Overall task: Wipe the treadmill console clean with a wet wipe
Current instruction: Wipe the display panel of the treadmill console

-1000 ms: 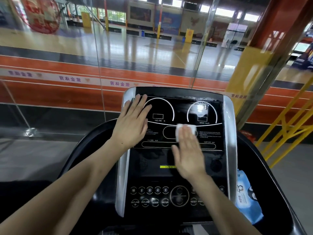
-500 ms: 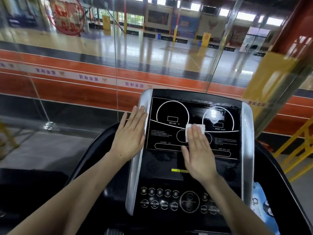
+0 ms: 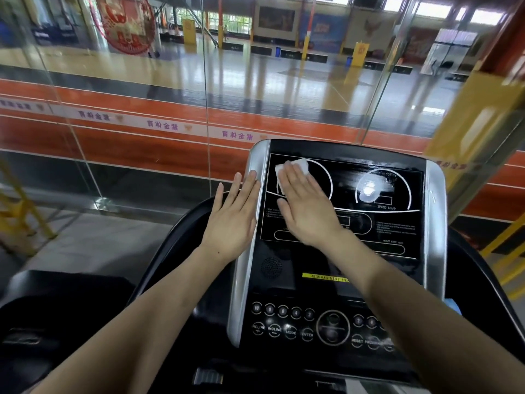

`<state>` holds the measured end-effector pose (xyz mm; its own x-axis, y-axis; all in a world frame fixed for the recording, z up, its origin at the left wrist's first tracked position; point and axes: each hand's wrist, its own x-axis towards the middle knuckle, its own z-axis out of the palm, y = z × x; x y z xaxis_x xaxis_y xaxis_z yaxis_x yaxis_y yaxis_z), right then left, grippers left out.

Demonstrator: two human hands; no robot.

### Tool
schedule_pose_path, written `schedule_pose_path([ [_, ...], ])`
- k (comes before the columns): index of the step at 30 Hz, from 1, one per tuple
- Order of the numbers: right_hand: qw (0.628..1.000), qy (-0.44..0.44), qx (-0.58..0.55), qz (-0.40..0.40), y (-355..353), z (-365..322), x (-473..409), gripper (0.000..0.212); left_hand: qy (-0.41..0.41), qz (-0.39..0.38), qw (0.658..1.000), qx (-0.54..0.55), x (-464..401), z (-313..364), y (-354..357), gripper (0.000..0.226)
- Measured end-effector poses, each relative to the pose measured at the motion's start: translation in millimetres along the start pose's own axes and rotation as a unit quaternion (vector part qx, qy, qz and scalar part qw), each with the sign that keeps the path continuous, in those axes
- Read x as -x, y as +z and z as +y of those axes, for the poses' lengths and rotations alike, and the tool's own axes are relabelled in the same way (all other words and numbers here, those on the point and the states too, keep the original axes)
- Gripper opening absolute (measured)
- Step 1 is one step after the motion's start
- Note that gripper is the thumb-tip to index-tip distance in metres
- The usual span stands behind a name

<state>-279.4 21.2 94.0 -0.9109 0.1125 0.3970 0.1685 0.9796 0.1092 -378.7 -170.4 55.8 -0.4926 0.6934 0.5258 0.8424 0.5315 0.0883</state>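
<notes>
We have the treadmill console (image 3: pixel 341 251) in front of us, its black display panel tilted up and away, framed by silver side rails. Beyond it stands a glass wall (image 3: pixel 142 109) overlooking a sports hall floor.

Our left hand (image 3: pixel 231 220) lies flat with straight fingers, resting against the silver rail (image 3: pixel 244 251) on the left side, steadying rather than gripping. Our right hand (image 3: pixel 305 206) is also flat, fingers straight, pressing the wet wipe (image 3: pixel 298 165) onto the far left part of the display, over the left gauge arc; the wipe's white edge shows past our fingertips.

As for progress, we judge the wiping well under way: smeared, wet-looking streaks show around the right gauge (image 3: pixel 382 191) and along the far edge of the display. The lower button panel (image 3: pixel 312 325) near us shows no clear sign either way, and the silver rails likely remain to be done.
</notes>
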Motion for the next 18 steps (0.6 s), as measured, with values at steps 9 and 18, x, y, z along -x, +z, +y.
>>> schedule_pose_path([
  [9,0.982,-0.179,0.036,-0.038,28,-16,83,0.07,0.009,-0.008,1.0,0.002,0,-4,1,0.071],
  [18,0.995,-0.094,-0.005,-0.021,9,-10,25,0.066,-0.004,-0.014,1.0,0.004,1,0,-3,0.07],
])
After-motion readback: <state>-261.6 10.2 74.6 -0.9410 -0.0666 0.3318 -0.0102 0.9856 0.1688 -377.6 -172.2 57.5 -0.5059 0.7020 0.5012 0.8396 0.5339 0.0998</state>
